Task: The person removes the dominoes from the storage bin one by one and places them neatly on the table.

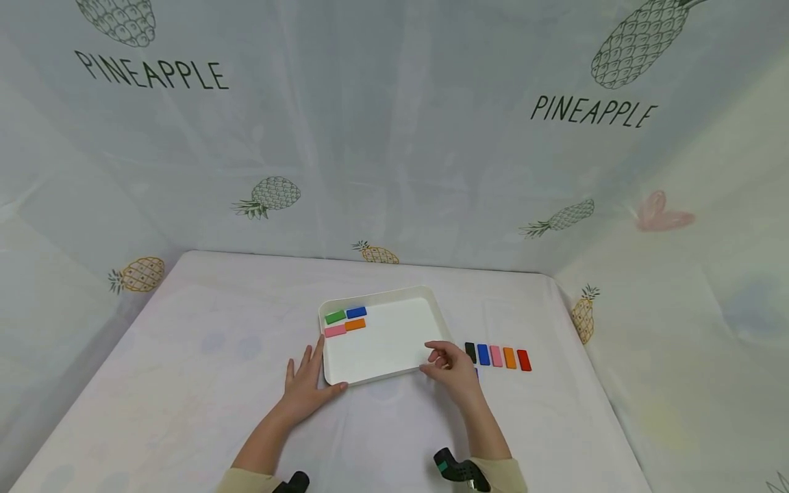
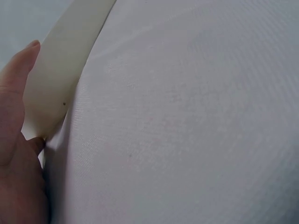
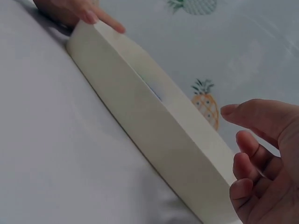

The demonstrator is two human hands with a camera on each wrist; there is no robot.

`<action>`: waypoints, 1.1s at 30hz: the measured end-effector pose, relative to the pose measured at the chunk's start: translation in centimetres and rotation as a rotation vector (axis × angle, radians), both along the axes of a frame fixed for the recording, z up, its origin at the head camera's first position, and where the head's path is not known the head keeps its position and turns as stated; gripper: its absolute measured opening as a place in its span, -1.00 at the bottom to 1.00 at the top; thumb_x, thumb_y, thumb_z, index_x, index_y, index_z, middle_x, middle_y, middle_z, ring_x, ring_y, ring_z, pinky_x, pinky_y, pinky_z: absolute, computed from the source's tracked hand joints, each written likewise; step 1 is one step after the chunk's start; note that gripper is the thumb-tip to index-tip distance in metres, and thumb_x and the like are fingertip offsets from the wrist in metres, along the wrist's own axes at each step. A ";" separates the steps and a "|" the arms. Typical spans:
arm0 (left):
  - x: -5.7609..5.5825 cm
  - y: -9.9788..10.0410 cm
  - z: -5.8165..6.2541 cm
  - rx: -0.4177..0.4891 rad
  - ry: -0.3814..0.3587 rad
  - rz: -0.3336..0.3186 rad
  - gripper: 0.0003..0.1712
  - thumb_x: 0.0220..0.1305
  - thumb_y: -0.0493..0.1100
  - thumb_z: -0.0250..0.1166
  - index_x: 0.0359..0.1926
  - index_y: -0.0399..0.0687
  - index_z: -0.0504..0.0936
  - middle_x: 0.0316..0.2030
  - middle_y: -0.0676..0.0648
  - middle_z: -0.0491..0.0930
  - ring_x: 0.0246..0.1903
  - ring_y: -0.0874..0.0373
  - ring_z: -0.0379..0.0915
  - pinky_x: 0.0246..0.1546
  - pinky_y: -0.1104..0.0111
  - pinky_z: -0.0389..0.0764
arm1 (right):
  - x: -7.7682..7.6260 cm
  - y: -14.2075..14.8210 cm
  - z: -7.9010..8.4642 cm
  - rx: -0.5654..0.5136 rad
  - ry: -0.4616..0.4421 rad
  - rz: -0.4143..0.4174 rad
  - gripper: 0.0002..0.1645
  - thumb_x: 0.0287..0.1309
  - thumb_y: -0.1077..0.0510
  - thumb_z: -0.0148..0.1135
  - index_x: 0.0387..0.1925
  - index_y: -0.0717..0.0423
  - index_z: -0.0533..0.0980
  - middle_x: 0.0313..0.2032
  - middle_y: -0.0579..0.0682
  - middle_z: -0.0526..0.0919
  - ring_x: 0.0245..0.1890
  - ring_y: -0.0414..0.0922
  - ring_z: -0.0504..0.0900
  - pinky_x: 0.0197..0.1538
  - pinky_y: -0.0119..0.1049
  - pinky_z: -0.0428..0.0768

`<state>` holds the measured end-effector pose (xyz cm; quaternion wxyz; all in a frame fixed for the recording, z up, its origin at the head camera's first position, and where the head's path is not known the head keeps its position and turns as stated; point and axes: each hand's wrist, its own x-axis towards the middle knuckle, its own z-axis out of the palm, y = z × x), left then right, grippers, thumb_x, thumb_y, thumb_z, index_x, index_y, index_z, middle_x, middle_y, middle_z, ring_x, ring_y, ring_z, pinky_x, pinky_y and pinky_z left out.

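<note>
A shallow white tray point(image 1: 385, 374) lies at a slant on the table. In its far left corner sit a green block point(image 1: 335, 317), a blue block point(image 1: 356, 312), a pink block point(image 1: 335, 331) and an orange block point(image 1: 355, 324). My left hand point(image 1: 303, 392) rests at the tray's near left corner, fingers spread along its left side and thumb on the near edge. Over the near right corner hovers my right hand point(image 1: 453, 373), its thumb and index finger apart. The right wrist view shows that hand's other fingers point(image 3: 242, 165) loosely curled, holding nothing.
Right of the tray, a row holds a black block point(image 1: 470, 352), a blue block point(image 1: 483, 355), a pink block point(image 1: 496, 356), an orange block point(image 1: 509, 358) and a red block point(image 1: 524, 360). Another blue piece point(image 1: 477, 373) peeks out beside my right hand. A pineapple-print curtain point(image 1: 394, 137) hangs behind the table.
</note>
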<state>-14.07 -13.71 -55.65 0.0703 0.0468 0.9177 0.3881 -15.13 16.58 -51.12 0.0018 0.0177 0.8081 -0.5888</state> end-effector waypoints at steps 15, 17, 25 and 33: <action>0.0 0.0 0.1 -0.004 0.002 -0.011 0.30 0.07 0.22 0.41 0.54 -0.11 -0.24 0.47 -0.32 -0.01 0.46 -0.27 -0.33 0.31 -0.20 -0.55 | -1.3 -5.8 3.3 -0.053 0.067 0.189 -0.58 -0.08 0.45 0.42 -0.09 0.38 0.57 -0.31 0.33 0.56 -0.43 -0.12 0.43 -0.45 -0.49 0.42; 0.0 0.0 0.1 -0.011 -0.001 -0.010 0.29 0.07 0.21 0.40 0.54 -0.10 -0.25 0.47 -0.31 -0.02 0.46 -0.27 -0.33 0.31 -0.20 -0.54 | -2.1 -6.3 2.3 -0.053 0.060 0.190 -0.56 -0.08 0.43 0.44 -0.08 0.36 0.58 -0.33 0.26 0.58 -0.43 -0.15 0.43 -0.44 -0.49 0.43; 0.0 -0.1 0.5 -0.013 -0.012 -0.008 0.30 0.06 0.22 0.41 0.54 -0.13 -0.23 0.47 -0.32 -0.01 0.46 -0.29 -0.34 0.31 -0.20 -0.56 | -4.9 -8.2 0.0 -0.032 0.046 0.206 -0.52 -0.05 0.34 0.48 -0.02 0.29 0.58 -0.34 0.07 0.59 -0.41 -0.14 0.44 -0.42 -0.46 0.45; 0.0 -0.1 0.3 -0.017 -0.013 0.000 0.30 0.07 0.23 0.41 0.54 -0.14 -0.22 0.47 -0.31 -0.01 0.46 -0.26 -0.34 0.32 -0.18 -0.56 | -6.6 -9.9 -0.9 -0.002 0.063 0.211 -0.56 -0.03 0.34 0.46 -0.04 0.24 0.61 -0.36 -0.02 0.58 -0.42 -0.18 0.44 -0.42 -0.47 0.45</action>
